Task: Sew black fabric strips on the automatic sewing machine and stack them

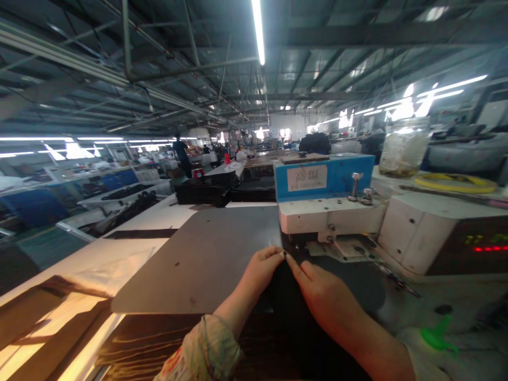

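Both hands meet at the top edge of a black sheet of material (291, 307), just in front of a blue and white machine (325, 182). My left hand (264, 267) pinches the sheet's edge between thumb and fingers. Close against it, my right hand (313, 280) holds the same edge, its index finger pointing to the left hand's fingertips. The lower part of the sheet hangs dark toward me. Beside my left hand lies a grey metal plate (198, 254).
Stacked black pieces (206, 188) lie behind the plate. At the right are a control box (440, 233) with red digits, a glass jar (404, 148), yellow tape (454, 182) and a green object (438, 333). Brown layered pieces (138, 344) lie lower left. A person (181, 154) stands far back.
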A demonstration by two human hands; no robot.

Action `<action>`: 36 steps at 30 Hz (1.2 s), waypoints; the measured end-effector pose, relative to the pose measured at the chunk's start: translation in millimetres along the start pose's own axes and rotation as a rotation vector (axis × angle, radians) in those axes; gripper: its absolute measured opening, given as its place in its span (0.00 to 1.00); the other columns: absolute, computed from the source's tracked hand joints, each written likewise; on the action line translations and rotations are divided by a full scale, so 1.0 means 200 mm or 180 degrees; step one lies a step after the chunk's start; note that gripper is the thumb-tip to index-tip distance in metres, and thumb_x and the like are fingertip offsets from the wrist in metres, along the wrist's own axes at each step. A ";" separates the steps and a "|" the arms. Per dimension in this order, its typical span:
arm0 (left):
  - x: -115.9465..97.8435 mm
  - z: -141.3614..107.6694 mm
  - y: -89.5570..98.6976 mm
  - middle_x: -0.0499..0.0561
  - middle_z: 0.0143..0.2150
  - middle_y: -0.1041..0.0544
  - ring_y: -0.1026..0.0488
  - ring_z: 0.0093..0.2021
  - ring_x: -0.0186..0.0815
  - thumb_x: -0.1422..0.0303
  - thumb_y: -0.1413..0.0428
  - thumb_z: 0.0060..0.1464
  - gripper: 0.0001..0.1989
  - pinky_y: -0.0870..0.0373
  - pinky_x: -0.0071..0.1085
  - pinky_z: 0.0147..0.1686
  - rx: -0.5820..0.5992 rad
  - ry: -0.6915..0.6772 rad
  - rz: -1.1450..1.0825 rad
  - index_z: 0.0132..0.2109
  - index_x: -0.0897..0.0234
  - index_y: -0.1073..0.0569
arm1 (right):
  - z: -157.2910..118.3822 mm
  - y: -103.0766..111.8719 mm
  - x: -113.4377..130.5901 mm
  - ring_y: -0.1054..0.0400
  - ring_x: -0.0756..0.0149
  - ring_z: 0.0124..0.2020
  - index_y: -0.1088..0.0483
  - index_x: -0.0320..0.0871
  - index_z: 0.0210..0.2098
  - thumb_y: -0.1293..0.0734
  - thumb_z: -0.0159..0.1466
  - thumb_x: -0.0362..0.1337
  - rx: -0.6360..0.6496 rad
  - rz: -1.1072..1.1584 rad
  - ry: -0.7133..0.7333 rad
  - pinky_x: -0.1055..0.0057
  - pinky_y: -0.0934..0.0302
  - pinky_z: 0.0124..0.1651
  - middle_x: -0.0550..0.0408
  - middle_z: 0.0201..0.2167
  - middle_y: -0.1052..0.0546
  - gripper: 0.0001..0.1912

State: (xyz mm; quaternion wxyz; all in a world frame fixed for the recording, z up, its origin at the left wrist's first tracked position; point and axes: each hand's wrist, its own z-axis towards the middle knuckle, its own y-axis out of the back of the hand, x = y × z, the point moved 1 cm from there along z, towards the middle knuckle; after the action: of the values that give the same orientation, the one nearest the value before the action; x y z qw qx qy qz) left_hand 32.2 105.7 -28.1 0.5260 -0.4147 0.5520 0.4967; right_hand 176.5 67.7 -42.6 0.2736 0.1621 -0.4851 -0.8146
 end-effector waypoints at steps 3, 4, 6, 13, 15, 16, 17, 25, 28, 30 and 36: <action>-0.02 0.00 0.01 0.49 0.28 0.28 0.33 0.34 0.34 0.66 0.52 0.47 0.10 0.39 0.28 0.39 0.0062 -0.0406 0.0439 0.27 0.67 0.29 | 0.00 0.01 0.02 0.34 0.63 0.30 0.44 0.32 0.54 0.46 0.55 0.20 0.0023 -0.0268 0.0141 0.67 0.34 0.32 0.48 0.32 0.30 0.26; -0.02 0.00 0.01 0.49 0.29 0.27 0.32 0.35 0.35 0.67 0.53 0.47 0.10 0.39 0.29 0.40 0.0084 -0.0441 0.0535 0.28 0.67 0.29 | 0.00 0.01 0.02 0.34 0.63 0.29 0.43 0.32 0.54 0.46 0.55 0.20 0.0037 -0.0329 0.0169 0.67 0.34 0.31 0.48 0.31 0.30 0.26; 0.00 0.00 0.00 0.49 0.29 0.27 0.32 0.35 0.35 0.68 0.53 0.46 0.10 0.38 0.30 0.40 0.0107 -0.0380 0.0640 0.29 0.67 0.29 | 0.01 0.02 0.02 0.34 0.63 0.29 0.42 0.32 0.53 0.47 0.55 0.20 0.0096 -0.0388 0.0182 0.67 0.35 0.29 0.48 0.31 0.30 0.26; 0.04 0.02 -0.04 0.48 0.29 0.29 0.32 0.34 0.34 0.69 0.54 0.51 0.08 0.37 0.29 0.36 -0.0355 -0.0644 0.2186 0.29 0.63 0.32 | 0.06 0.04 -0.03 0.32 0.66 0.31 0.37 0.37 0.49 0.47 0.58 0.23 0.0516 0.0189 -0.0168 0.72 0.38 0.32 0.50 0.32 0.28 0.21; 0.03 0.01 -0.04 0.48 0.31 0.30 0.34 0.36 0.35 0.69 0.51 0.49 0.04 0.38 0.30 0.37 -0.0626 -0.0809 0.2667 0.30 0.63 0.32 | 0.07 0.03 -0.05 0.31 0.66 0.31 0.35 0.40 0.46 0.47 0.59 0.25 0.0627 0.0452 -0.0445 0.73 0.39 0.33 0.51 0.33 0.27 0.18; 0.02 0.00 -0.04 0.48 0.33 0.31 0.34 0.38 0.35 0.70 0.50 0.49 0.02 0.38 0.30 0.38 -0.0708 -0.0916 0.2834 0.31 0.62 0.32 | 0.08 0.03 -0.06 0.31 0.66 0.32 0.33 0.41 0.44 0.47 0.59 0.27 0.0645 0.0565 -0.0579 0.73 0.39 0.34 0.51 0.33 0.27 0.17; 0.01 -0.01 -0.04 0.48 0.34 0.31 0.35 0.39 0.35 0.70 0.49 0.49 0.02 0.39 0.30 0.39 -0.0705 -0.1032 0.2972 0.32 0.62 0.32 | 0.09 0.02 -0.07 0.31 0.66 0.33 0.32 0.42 0.43 0.46 0.59 0.28 0.0655 0.0661 -0.0694 0.73 0.40 0.36 0.51 0.34 0.26 0.16; -0.01 -0.08 -0.04 0.48 0.40 0.31 0.36 0.41 0.37 0.65 0.53 0.54 0.10 0.38 0.32 0.39 -0.0006 -0.1306 0.3627 0.42 0.58 0.31 | 0.17 -0.03 -0.17 0.34 0.63 0.45 0.31 0.40 0.45 0.45 0.59 0.31 0.0688 0.1028 -0.1345 0.70 0.42 0.48 0.47 0.43 0.27 0.17; -0.01 -0.07 -0.03 0.49 0.42 0.31 0.36 0.42 0.38 0.63 0.54 0.54 0.12 0.38 0.33 0.39 0.0082 -0.1284 0.3680 0.44 0.57 0.32 | 0.19 -0.04 -0.19 0.33 0.63 0.45 0.32 0.41 0.46 0.44 0.59 0.32 0.0735 0.1078 -0.1393 0.71 0.42 0.47 0.48 0.44 0.27 0.18; 0.00 -0.05 -0.03 0.49 0.43 0.31 0.37 0.43 0.38 0.62 0.54 0.54 0.13 0.39 0.34 0.39 0.0087 -0.1264 0.3679 0.45 0.58 0.32 | 0.19 -0.04 -0.20 0.33 0.63 0.45 0.32 0.40 0.46 0.44 0.59 0.32 0.0710 0.1082 -0.1356 0.71 0.42 0.48 0.48 0.44 0.27 0.18; 0.00 -0.07 -0.04 0.51 0.44 0.32 0.38 0.45 0.40 0.61 0.54 0.54 0.15 0.39 0.36 0.40 0.0066 -0.1215 0.3703 0.47 0.58 0.33 | 0.20 -0.04 -0.21 0.34 0.62 0.46 0.32 0.39 0.46 0.43 0.59 0.33 0.0609 0.0983 -0.1264 0.69 0.42 0.49 0.48 0.44 0.27 0.17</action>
State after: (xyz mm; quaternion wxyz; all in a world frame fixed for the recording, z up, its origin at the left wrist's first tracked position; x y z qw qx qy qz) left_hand 37.0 91.7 -30.3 0.2622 0.0562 0.5887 0.7626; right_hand 187.0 123.8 -31.3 0.2775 -0.0517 -0.6231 -0.7294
